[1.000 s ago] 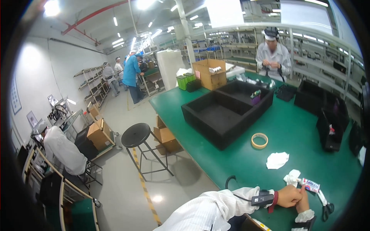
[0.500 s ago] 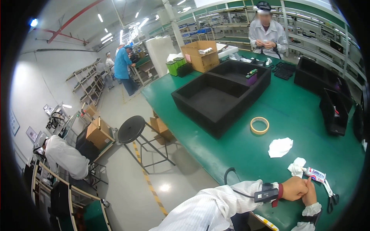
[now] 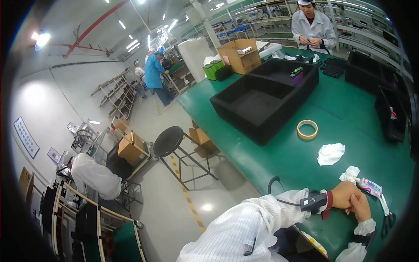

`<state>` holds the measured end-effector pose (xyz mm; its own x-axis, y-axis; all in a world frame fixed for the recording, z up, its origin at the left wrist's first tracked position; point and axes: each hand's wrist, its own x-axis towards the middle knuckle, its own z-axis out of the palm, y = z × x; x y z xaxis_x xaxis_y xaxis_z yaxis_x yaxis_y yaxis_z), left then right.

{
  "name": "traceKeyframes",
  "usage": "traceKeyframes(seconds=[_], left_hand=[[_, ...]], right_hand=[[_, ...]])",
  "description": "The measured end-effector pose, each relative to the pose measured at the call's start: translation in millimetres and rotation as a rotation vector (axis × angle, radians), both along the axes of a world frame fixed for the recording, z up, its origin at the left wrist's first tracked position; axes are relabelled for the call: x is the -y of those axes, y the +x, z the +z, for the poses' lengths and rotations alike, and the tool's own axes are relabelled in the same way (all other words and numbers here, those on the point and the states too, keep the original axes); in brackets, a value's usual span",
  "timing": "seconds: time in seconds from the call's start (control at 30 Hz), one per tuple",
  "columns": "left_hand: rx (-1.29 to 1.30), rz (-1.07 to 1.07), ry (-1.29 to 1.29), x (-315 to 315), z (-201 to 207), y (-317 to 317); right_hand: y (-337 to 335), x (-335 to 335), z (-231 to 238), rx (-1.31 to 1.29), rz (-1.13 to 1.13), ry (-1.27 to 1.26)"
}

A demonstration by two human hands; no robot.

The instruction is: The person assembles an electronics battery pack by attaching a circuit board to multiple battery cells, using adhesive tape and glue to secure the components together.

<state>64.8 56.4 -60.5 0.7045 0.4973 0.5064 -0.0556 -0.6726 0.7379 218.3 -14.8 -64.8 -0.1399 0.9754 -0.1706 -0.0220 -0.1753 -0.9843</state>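
At the lower right my left hand (image 3: 345, 194) and my right hand (image 3: 360, 207) meet over the green table (image 3: 279, 163). The left is curled, with its back toward me and its fingers mostly hidden. Bent fingers of the right press against it. Whatever lies between them does not show. Just beyond the hands are a crumpled white tissue (image 3: 349, 174) and a white tube (image 3: 370, 187) with blue and red print. To their right lie scissors (image 3: 387, 223) with dark handles. A flat white wipe (image 3: 331, 154) and a tan tape roll (image 3: 307, 137) lie farther off.
A large black foam tray (image 3: 262, 129) with compartments occupies the table's middle; a purple battery pack (image 3: 297, 78) stands in it. Other black foam boxes (image 3: 389, 118) line the right side. A co-worker (image 3: 313, 28) stands across the table. A black stool (image 3: 169, 140) is at the left.
My view has swung left and slightly down, so the table's contents appear shifted right and mostly upward. My hands remain together, with the right one's fingers now lower against the left.
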Motion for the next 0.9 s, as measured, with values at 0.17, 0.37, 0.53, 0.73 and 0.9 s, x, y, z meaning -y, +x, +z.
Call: traceKeyframes(seconds=[0.17, 0.37, 0.53, 0.73, 0.9], left_hand=[[0.006, -0.011, 0.018, -3, 3, 2], [-0.057, -0.008, 0.017, -3, -1, -3], [-0.073, -0.077, -0.034, -2, 11, -6], [-0.127, -0.097, -0.123, -5, -1, -1], [-0.075, -0.095, -0.111, 1, 6, 1]], right_hand=[[1, -1, 8, 0.011, 0.026, -0.025], [-2, 1, 0, 0.049, 0.04, -0.023], [-1, 6, 5, 0.047, 0.024, -0.065], [1, 5, 5, 0.029, 0.026, -0.124], [6, 8, 11, 0.052, 0.09, -0.127]])
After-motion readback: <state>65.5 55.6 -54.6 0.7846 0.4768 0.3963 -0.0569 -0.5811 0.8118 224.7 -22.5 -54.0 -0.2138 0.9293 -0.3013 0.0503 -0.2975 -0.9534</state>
